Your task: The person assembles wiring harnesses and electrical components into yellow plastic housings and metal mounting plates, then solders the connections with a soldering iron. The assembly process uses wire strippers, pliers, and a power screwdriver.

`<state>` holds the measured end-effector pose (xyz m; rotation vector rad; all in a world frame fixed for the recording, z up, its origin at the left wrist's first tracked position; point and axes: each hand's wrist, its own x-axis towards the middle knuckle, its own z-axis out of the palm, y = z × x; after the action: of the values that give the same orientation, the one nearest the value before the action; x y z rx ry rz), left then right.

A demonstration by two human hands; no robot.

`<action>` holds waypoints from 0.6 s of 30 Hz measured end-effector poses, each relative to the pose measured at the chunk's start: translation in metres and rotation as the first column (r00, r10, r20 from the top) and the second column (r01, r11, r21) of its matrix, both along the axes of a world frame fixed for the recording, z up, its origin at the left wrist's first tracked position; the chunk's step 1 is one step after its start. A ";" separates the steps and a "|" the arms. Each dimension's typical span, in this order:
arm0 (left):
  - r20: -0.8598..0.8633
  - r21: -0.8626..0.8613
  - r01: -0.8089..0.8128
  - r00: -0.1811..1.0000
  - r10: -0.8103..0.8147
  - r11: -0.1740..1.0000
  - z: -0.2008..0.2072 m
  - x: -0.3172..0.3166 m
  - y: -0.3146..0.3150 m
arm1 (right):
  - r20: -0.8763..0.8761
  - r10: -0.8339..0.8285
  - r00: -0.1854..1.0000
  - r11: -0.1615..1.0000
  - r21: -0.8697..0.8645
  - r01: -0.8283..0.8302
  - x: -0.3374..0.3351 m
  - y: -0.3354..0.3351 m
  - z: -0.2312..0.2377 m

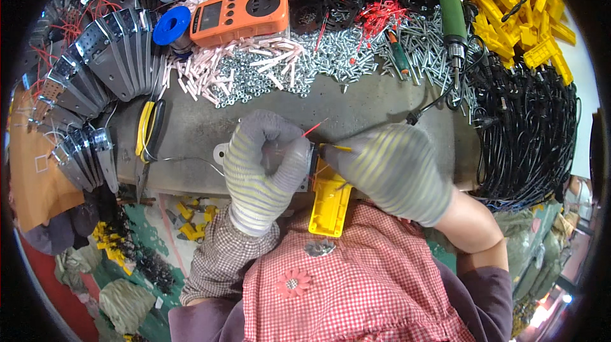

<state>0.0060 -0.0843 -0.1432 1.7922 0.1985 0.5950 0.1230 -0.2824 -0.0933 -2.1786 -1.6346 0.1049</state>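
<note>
Both hands wear grey gloves with yellow stripes and meet over the front of the workbench. My left hand [264, 173] is closed, its thumb and forefinger pinched at a thin red wire [314, 128] that sticks out beyond them. Beneath that hand lies a grey metal plate [219, 153] with a hole in its end, mostly covered. My right hand [398, 173] is closed beside a small dark part [314, 159]; what its fingertips hold is hidden. An open yellow plastic housing [329, 208] hangs just below the fingers, at the bench's near edge.
Yellow-handled pliers [147, 131] lie left. Behind are an orange multimeter [240, 16], a blue spool [172, 26], pale sleeves, loose screws [344, 59] and a green electric screwdriver [452, 17]. Stacked metal plates [118, 55] stand left; black cords [528, 132] and yellow housings [509, 5] are piled right.
</note>
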 end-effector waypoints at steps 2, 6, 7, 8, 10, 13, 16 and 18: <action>-0.020 0.026 -0.023 1.000 0.024 0.999 -0.003 0.000 -0.001 | 0.344 0.067 0.936 0.996 0.026 -0.081 -0.005 0.005 -0.015; -0.048 0.019 -0.024 0.999 0.025 1.000 -0.001 0.000 -0.001 | 0.276 -0.011 0.961 0.975 -0.210 0.071 -0.009 -0.014 0.008; -0.047 0.016 -0.024 0.999 0.025 1.000 -0.001 0.001 0.001 | 0.277 -0.010 0.961 0.975 -0.212 0.071 -0.004 -0.025 0.006; -0.030 0.102 -0.001 1.000 0.004 0.995 -0.003 0.003 0.004 | 0.117 -0.069 0.991 0.993 -0.084 0.079 0.001 -0.035 0.000; -0.016 0.183 0.029 1.000 -0.027 0.983 -0.004 0.005 0.006 | -0.179 -0.163 0.970 0.986 0.002 0.166 0.001 -0.042 -0.003; -0.051 0.182 0.046 0.998 -0.037 0.982 0.001 0.004 0.006 | -0.393 -0.310 0.866 0.946 -0.032 0.324 -0.006 -0.042 0.000; -0.053 0.300 0.181 0.983 -0.173 0.937 0.019 0.003 0.000 | -0.590 -0.372 0.717 0.903 -0.050 0.427 -0.009 -0.043 0.004; -0.031 0.363 0.231 0.971 -0.235 0.903 0.028 0.010 -0.011 | -0.623 -0.395 0.676 0.897 -0.100 0.432 -0.006 -0.045 0.005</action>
<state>0.0165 -0.0956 -0.1149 2.1320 -0.1473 0.4924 0.1174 -0.3271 -0.0885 -2.0847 -0.7351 0.5836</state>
